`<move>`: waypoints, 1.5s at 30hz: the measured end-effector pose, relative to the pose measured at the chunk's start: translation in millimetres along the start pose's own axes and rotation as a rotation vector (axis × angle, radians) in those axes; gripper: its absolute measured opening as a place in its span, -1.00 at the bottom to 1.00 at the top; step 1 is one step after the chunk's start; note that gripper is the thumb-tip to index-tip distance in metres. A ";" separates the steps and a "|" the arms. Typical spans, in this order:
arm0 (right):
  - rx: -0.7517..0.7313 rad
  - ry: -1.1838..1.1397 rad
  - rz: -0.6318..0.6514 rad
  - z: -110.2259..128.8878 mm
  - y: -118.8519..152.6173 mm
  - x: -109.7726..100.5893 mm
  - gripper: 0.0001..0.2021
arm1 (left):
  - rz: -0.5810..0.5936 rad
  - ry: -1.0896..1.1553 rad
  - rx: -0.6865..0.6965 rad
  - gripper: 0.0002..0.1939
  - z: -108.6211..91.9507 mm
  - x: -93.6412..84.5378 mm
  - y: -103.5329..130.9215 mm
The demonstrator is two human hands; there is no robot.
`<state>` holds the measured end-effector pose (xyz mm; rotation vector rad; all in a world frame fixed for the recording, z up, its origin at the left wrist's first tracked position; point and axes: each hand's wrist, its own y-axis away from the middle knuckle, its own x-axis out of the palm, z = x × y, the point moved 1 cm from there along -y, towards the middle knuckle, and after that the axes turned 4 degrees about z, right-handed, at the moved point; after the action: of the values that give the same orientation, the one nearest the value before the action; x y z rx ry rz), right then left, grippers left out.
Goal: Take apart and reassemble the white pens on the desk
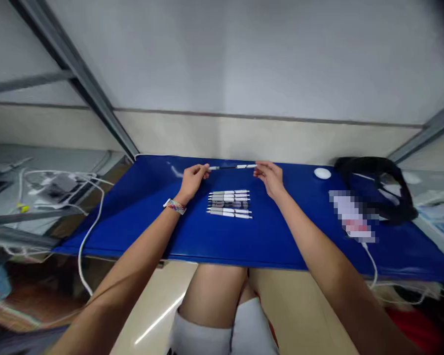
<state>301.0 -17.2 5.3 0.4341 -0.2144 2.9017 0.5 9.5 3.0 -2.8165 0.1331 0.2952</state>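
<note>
At the back of the blue tabletop, my left hand (195, 180) pinches the left end of a pen whose parts are drawn apart in a line. The grey front section (214, 168) sticks out from those fingers. A thin dark length like a refill (228, 167) spans the gap to the white pen barrel (246, 166). My right hand (270, 177) is closed on the barrel's right end with thumb and fingertips. Several white and grey pens (229, 203) lie side by side between my forearms, tips to the left, with a small gap in the row.
The blue-covered table (274, 241) meets a wall at the back. To the right are a white oval object (322, 173), a black strap (407, 197) and a blurred-out item (351, 217) with a white cable. On the left, a white cable (92, 227) hangs over the edge beside metal posts (107, 108).
</note>
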 end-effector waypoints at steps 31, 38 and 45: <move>0.020 0.075 0.233 -5.6 15.1 17.2 -0.66 | 0.201 -0.014 0.000 -0.50 -13.4 4.9 7.4; 0.010 0.103 0.270 -6.4 15.9 19.5 -0.64 | 0.217 -0.078 0.019 -0.50 -19.4 6.2 11.0; 0.036 0.062 0.233 -6.2 16.6 19.1 -0.61 | 0.238 0.147 0.010 -0.61 -14.0 7.0 8.4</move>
<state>277.9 -28.9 3.4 0.3447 -0.2173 3.1465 9.0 -3.2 12.2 -2.8116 0.5026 0.1377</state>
